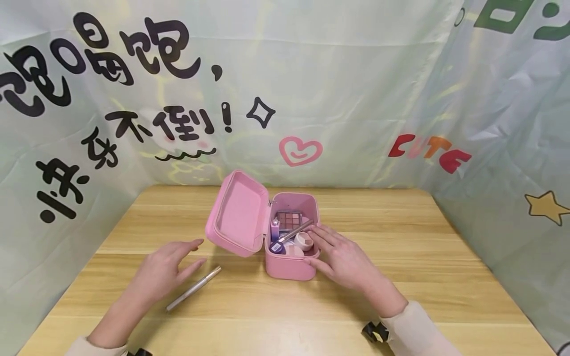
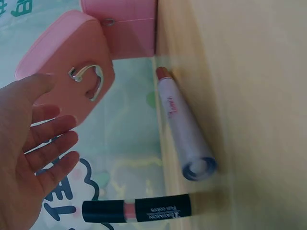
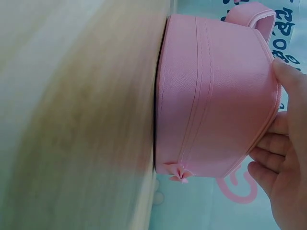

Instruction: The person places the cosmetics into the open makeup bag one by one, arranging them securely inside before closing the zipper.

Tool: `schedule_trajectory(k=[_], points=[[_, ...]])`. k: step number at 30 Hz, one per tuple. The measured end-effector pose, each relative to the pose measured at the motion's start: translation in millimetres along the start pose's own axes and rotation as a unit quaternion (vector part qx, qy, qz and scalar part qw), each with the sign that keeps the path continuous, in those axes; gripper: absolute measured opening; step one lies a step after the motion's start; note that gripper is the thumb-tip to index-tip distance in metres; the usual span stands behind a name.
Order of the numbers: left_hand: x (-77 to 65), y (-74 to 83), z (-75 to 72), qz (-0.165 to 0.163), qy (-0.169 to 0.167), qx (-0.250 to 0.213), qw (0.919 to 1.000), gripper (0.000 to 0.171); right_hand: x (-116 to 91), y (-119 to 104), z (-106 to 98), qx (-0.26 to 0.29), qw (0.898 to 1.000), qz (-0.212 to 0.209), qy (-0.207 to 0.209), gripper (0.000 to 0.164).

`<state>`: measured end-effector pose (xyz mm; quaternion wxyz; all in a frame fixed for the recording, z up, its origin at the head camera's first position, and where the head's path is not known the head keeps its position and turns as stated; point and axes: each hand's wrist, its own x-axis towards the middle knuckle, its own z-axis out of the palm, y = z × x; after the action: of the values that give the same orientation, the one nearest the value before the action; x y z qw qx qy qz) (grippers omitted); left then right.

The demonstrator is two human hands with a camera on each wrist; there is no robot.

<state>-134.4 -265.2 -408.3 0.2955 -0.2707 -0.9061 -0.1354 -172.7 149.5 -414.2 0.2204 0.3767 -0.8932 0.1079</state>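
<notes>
A pink makeup case stands with its lid swung out to the left. Inside lie an eyeshadow palette, a silver pen-like tube, a small white jar and other cosmetics. My right hand rests on the case's right rim, fingertips over the edge and thumb at the front corner. To the left, my left hand hovers with spread fingers, holding nothing. A slim silver tube lies on the table near it. The left wrist view also has a black lip gloss tube, not visible in the head view.
The wooden table carries the case and the loose tubes. A printed cloth rises behind the table and along both sides. The lid's handle sticks out from its outer face.
</notes>
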Motion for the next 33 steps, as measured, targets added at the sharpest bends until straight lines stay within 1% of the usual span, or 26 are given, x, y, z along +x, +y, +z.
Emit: schedule_trajectory(k=[4,5,11,16,22,27,33], points=[[-7.5,1.7,0.8,-0.011,-0.05,0.003,0.9987,0.044,-0.6,-0.1,0.3,0.005,1.0,0.004,0.001,0.073],[-9.2,2.2,0.8,-0.018,-0.066,0.001,0.9977,0.044,-0.7,-0.2,0.3,0.007,1.0,0.006,0.001,0.073],[-16.1,3.5,4.5,-0.039,-0.147,-0.011,0.9884,0.042,-1.4,0.1,0.5,0.011,1.0,0.008,-0.002,0.073],[-18.4,5.0,8.5,-0.028,-0.197,-0.018,0.9799,0.043,-1.7,1.0,0.5,0.013,1.0,0.01,-0.003,0.071],[-18.2,5.4,12.4,-0.023,-0.234,-0.032,0.9714,0.042,-1.2,1.0,-0.2,0.017,1.0,0.009,-0.003,0.071],[-16.9,4.8,17.2,-0.021,-0.247,-0.025,0.9684,0.041,-0.9,0.3,-1.2,0.02,1.0,0.009,0.0,0.072],[-15.5,5.1,18.8,-0.012,-0.266,-0.042,0.9631,0.039,-0.8,0.2,-1.5,0.021,1.0,0.01,-0.001,0.073]])
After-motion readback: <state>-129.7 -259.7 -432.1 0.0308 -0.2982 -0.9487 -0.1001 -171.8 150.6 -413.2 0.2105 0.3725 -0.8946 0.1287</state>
